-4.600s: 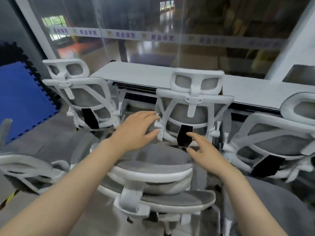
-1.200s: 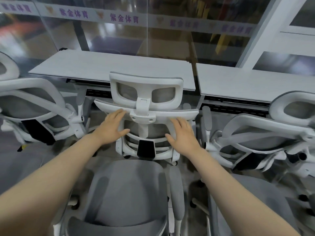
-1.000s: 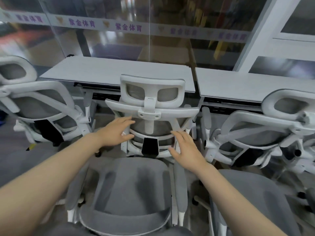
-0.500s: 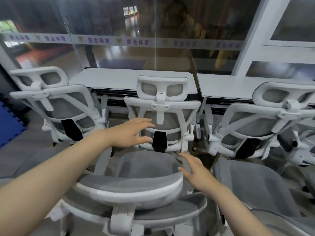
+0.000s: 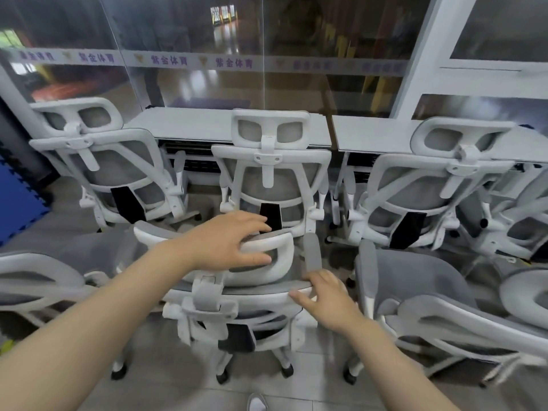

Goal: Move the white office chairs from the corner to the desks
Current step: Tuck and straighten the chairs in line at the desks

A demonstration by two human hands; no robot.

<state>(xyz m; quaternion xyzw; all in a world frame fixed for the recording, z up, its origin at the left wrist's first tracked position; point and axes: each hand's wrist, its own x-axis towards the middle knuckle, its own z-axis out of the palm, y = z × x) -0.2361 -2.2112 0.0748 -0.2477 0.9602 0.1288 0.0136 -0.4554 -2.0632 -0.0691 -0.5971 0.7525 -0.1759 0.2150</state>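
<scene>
While three chairs already stand tucked at the far desks [image 5: 225, 129], my left hand [image 5: 228, 243] curls loosely over the headrest of the near chair [image 5: 237, 295] and my right hand [image 5: 327, 299], fingers spread, rests on its backrest top, others left beside it.

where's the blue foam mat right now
The blue foam floor mat lies at the head view's far left edge, on the floor beside the leftmost white mesh office chair.

Blue foam mat [image 5: 17, 203] at left; glass wall [image 5: 207, 40] behind.
</scene>
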